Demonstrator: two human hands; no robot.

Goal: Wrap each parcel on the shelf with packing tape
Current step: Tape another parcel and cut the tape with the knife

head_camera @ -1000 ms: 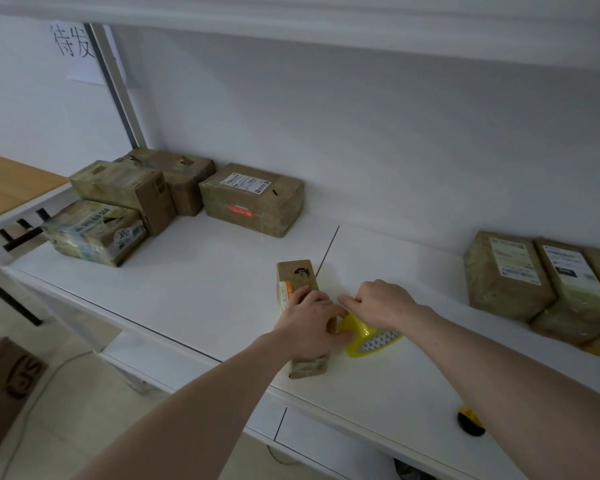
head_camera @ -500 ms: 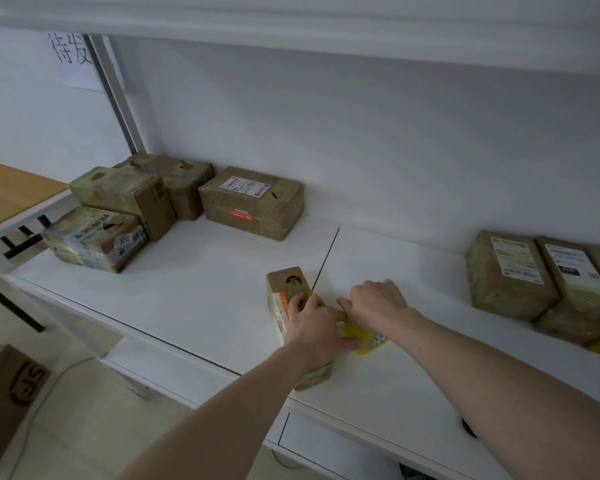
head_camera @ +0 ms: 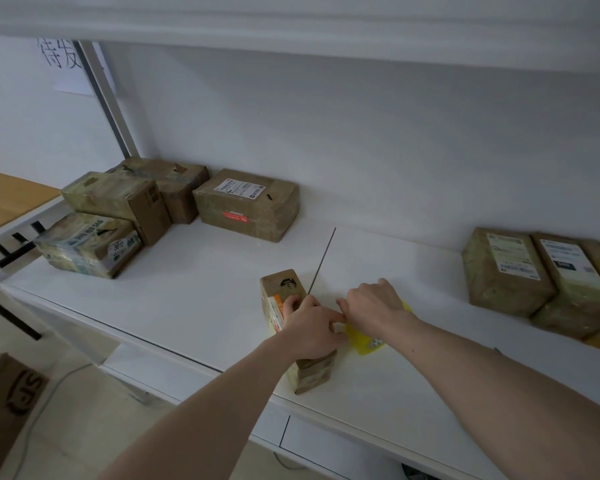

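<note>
1. The left hand [head_camera: 310,329] lies over the top of a small parcel [head_camera: 284,306], fingers curled down round its upper edge and holding it; the parcel stands narrow side up near the front lip of the shelf [head_camera: 194,299], angled slightly to the edge.
2. The right hand [head_camera: 373,306] sits just beside it, knuckles up, fingers bent over a yellow tape dispenser [head_camera: 364,339] and gripping it; the dispenser rests on the shelf, touching or almost touching the parcel's right face; I cannot tell which.
3. A dark seam [head_camera: 321,261] in the shelf surface runs from the back wall [head_camera: 361,150] down to the parcel's far corner.
4. Open white surface spreads to the left of the parcel and behind both hands up to the wall.
5. At the far left stands a cluster of four taped boxes [head_camera: 118,216], well apart from the hands; at the far right a row of labelled boxes [head_camera: 534,275] leans against the wall.
6. The upper shelf board [head_camera: 291,26] hangs overhead; below the front edge, a brown carton [head_camera: 7,407] stands on the floor.
</note>
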